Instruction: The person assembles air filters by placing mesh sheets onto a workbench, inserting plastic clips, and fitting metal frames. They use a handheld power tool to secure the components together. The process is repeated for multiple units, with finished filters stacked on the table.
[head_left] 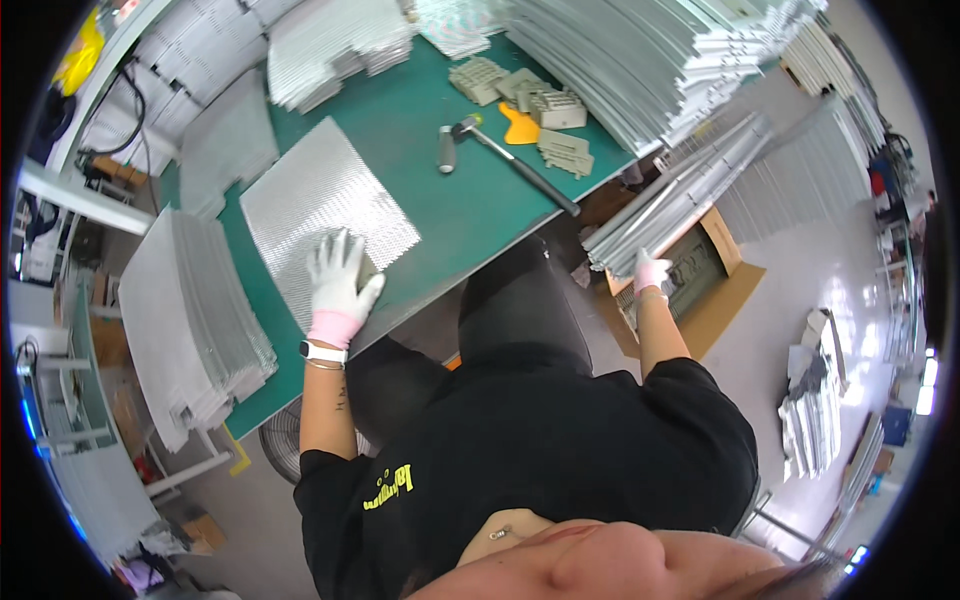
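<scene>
My left hand [341, 275], in a white glove with a pink cuff, lies with spread fingers on a shiny, finely patterned metal sheet [320, 190]. The sheet rests at an angle on the green table [440, 225]. Away to the right, my right hand [650, 272], gloved the same way, is at the near side of an open cardboard box [735, 290], just below some long metal panels [680, 195]. Its fingers look curled; what they hold, if anything, is hidden. Grey pieces [693, 265] show inside the box.
A hammer [525, 170], a grey cylindrical handle [446, 150], a yellow-orange scraper-like piece [519, 124] and several grey-beige plastic parts [566, 153] lie on the table. Tall stacks of metal sheets [610, 70] stand at the back right, with more sheets [190, 320] at the left.
</scene>
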